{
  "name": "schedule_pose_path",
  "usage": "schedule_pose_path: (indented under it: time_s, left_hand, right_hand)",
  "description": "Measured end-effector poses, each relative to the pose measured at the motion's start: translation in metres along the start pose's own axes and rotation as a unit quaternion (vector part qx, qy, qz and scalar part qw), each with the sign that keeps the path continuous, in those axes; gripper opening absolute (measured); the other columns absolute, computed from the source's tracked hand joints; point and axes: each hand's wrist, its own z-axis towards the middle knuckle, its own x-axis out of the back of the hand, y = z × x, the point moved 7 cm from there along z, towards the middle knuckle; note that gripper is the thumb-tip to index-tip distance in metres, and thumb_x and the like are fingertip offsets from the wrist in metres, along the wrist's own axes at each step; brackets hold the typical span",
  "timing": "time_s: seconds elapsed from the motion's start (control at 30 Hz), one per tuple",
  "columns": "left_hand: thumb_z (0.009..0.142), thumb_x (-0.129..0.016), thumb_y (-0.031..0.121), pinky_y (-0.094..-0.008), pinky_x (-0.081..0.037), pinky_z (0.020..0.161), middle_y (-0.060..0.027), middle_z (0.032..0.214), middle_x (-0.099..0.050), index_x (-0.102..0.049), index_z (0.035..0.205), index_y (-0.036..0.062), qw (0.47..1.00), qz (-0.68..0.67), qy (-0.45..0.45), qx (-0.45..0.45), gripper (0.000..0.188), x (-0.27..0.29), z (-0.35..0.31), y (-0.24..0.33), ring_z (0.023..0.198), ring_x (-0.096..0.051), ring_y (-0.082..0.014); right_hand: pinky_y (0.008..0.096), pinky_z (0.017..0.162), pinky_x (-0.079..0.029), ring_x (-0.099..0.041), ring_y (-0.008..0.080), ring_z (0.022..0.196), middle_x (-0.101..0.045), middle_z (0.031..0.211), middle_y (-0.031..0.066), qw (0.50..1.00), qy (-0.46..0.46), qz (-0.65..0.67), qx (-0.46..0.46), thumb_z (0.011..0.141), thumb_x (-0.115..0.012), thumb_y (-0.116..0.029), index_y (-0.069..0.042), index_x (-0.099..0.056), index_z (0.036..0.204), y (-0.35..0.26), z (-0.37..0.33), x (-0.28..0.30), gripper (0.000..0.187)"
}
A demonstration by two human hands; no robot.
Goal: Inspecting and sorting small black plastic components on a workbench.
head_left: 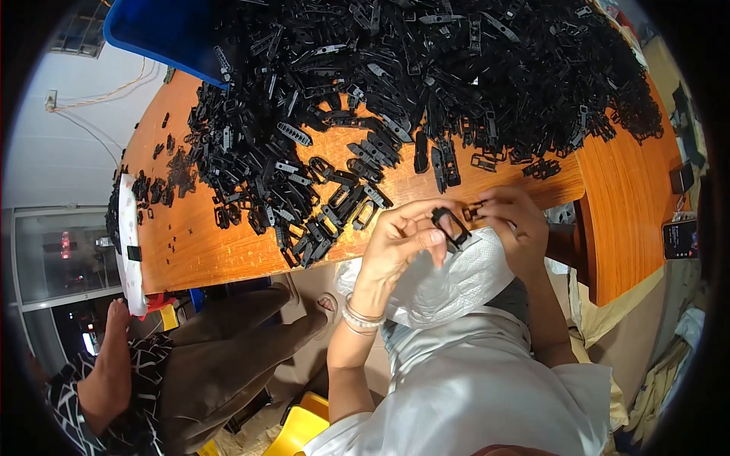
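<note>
My left hand (411, 234) is closed on a black plastic frame (450, 228), a small loop-shaped part with an open middle, pinched between thumb and fingers. Close by on the right, my right hand (518, 225) has its fingers bent around a small dark piece (473, 211); motion blur hides what kind it is. Both hands are raised just off the table's front edge, above a white plastic bag (449, 285) on my lap. Beyond them lies a big heap of black plastic parts (426, 68), long slotted clips and frames among them.
The heap covers much of the wooden table (205, 258). A blue bin (152, 38) leans at the far left. Another person (213, 365) sits at the left. A yellow crate (304, 425) stands below, and a phone (680, 239) lies at the right.
</note>
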Motion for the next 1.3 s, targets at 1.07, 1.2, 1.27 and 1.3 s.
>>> schedule_pose_path:
  time_s: [1.07,1.2,1.27,1.3]
  left_hand:
    - [0.074,-0.060,0.008,-0.0393,-0.045,0.055,-0.0199,0.061,-0.058,-0.056,0.070,-0.0041,0.741,0.614,0.260,-0.074,0.014,0.013,0.045,0.009,0.055,-0.058,-0.0339]
    - [0.073,-0.058,-0.002,-0.0239,-0.045,0.051,-0.0083,0.058,-0.060,-0.058,0.078,-0.0039,0.764,0.573,0.277,-0.107,0.006,0.019,0.033,0.008,0.048,-0.055,-0.0117]
    - [0.073,-0.057,-0.004,-0.0223,-0.047,0.053,-0.0068,0.060,-0.060,-0.058,0.079,-0.0040,0.830,0.479,0.256,-0.129,0.006,0.024,0.024,-0.003,0.050,-0.056,-0.0104]
    - [0.073,-0.056,-0.006,-0.0206,-0.048,0.055,-0.0053,0.062,-0.060,-0.058,0.079,-0.0041,0.884,0.376,0.233,-0.151,0.006,0.026,0.019,-0.010,0.053,-0.057,-0.0090]
  right_hand:
    - [0.0205,0.066,-0.042,-0.053,0.0115,0.077,-0.056,0.095,0.0068,0.982,0.084,0.091,-0.141,0.078,-0.058,0.003,0.006,-0.060,0.088,0.031,-0.016,0.013,0.011]
    - [0.0190,0.060,-0.040,-0.052,0.0096,0.065,-0.057,0.087,0.0062,0.985,0.112,0.103,-0.085,0.080,-0.059,-0.001,0.007,-0.059,0.089,0.028,-0.008,0.012,0.012]
    - [0.0190,0.054,-0.038,-0.048,0.0088,0.055,-0.057,0.073,0.0066,0.950,0.101,0.203,-0.214,0.081,-0.058,-0.005,0.006,-0.059,0.088,0.043,-0.010,0.006,0.014]
    - [0.0190,0.054,-0.038,-0.048,0.0088,0.055,-0.057,0.073,0.0066,0.950,0.103,0.204,-0.215,0.081,-0.058,-0.005,0.006,-0.059,0.088,0.042,-0.008,0.007,0.014]
